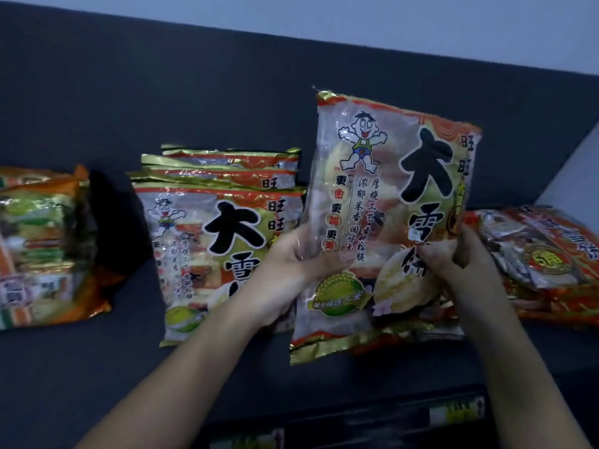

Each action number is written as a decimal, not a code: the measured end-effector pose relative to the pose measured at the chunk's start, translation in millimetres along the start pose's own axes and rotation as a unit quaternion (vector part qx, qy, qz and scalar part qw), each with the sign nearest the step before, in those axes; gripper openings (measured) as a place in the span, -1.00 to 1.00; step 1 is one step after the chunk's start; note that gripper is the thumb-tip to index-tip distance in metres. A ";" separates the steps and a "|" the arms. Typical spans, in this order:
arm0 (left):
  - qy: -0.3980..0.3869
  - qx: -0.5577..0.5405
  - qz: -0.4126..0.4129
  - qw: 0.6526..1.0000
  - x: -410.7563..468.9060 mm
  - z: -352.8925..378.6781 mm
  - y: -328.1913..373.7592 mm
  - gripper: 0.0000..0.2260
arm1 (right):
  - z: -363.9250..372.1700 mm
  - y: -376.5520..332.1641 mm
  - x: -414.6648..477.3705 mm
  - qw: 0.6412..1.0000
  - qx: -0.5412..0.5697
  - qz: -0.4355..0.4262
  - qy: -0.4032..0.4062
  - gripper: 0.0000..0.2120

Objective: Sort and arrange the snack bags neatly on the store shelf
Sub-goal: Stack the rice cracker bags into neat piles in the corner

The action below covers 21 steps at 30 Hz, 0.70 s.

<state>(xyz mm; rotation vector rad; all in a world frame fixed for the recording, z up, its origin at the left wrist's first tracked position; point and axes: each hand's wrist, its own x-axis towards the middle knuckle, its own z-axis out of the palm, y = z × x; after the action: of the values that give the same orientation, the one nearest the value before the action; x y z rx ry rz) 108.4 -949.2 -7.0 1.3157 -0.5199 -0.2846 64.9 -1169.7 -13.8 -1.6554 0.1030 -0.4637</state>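
Holding: snack bag [389, 205] upright, just right of the stack of matching bags [220, 241].
Left hand [291, 270]: curled round lower left edge.
Right hand [453, 257]: pinching lower right edge.
Handling: likely light, slick, crinkly; brittle contents; best gripped at edges.

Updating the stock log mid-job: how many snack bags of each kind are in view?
White-gold cartoon bags: 5 (held bag in left hand and right hand, 4 in stack)
Orange-green bags, left: at least 2
Red-orange pile, right: at least 2, overlapping
Total: at least 9
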 end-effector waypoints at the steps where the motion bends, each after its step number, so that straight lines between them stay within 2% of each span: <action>1: 0.020 0.033 0.018 0.999 -9.2 -6.5 3.1 -0.74 | 8.6 -1.1 -5.9 1.000 0.012 -0.011 0.007 -0.43; 3: 0.082 0.117 0.060 0.988 -27.8 -18.9 5.1 -0.72 | 27.4 -3.3 -19.8 0.999 0.018 -0.037 0.025 -0.42; 5: 0.151 0.176 0.088 0.969 -47.5 -30.4 2.5 -0.65 | 47.9 -0.2 -33.2 0.997 -0.003 -0.054 0.048 -0.26; 7: 0.193 0.188 0.094 0.959 -64.8 -43.2 -4.0 -0.56 | 71.5 5.6 -45.5 0.997 -0.001 -0.060 0.056 -0.11; 12: 0.209 0.246 0.055 0.945 -89.5 -80.9 -32.9 -0.06 | 133.4 28.9 -65.4 0.998 0.005 -0.037 0.046 -0.09; 14: 0.235 0.262 0.041 0.935 -96.7 -94.9 -39.9 -0.05 | 154.3 39.3 -69.9 0.999 0.020 -0.027 0.033 -0.13; 17: 0.255 0.293 0.037 0.921 -106.0 -108.8 -51.3 -0.15 | 176.1 58.8 -75.7 0.999 0.043 -0.003 0.010 -0.17; 21: 0.302 0.386 0.019 0.872 -109.6 -113.6 -72.5 -0.08 | 185.3 75.9 -80.1 0.999 0.030 -0.021 0.011 -0.25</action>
<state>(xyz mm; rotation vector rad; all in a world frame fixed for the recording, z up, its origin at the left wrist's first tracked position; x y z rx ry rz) 79.9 -818.1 -117.4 2.0568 -0.1019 0.4227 73.1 -981.6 -119.0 -1.5960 0.0700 -0.5131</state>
